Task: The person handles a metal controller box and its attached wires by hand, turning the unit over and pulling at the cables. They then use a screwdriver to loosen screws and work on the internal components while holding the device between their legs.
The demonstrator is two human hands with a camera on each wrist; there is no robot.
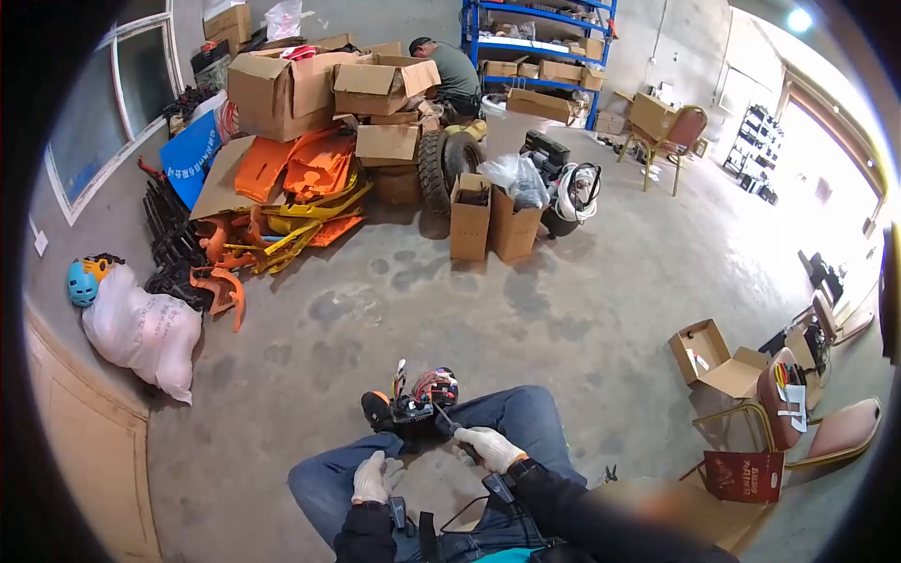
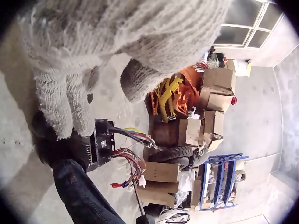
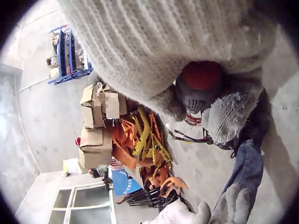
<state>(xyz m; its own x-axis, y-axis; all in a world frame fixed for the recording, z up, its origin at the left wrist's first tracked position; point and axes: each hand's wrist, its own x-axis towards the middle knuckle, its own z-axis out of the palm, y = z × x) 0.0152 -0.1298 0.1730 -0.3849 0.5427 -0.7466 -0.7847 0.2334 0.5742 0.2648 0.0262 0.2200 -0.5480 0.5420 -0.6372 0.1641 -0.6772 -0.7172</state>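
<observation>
My right hand (image 1: 488, 448), in a white knitted glove, grips a screwdriver (image 1: 445, 418). Its dark handle with a red end (image 3: 201, 77) shows in the right wrist view, and the metal shaft points toward a bundle of coloured wires (image 2: 131, 163). Those wires come out of a black finned controller box (image 2: 99, 147), which sits between the person's legs, close to a shoe (image 1: 377, 409). My left hand (image 1: 373, 477), gloved alike, is held over the left leg with nothing in its grasp. In the left wrist view its extended fingers (image 2: 79, 112) overlap the box.
Ahead stand cardboard boxes (image 1: 469, 220), tires (image 1: 435, 174) and a pile of orange and yellow panels (image 1: 300, 188). A white sack (image 1: 141, 328) lies at left. On the right are an opened carton (image 1: 699, 352) and chairs (image 1: 845, 432). Another person (image 1: 457, 75) bends behind the boxes.
</observation>
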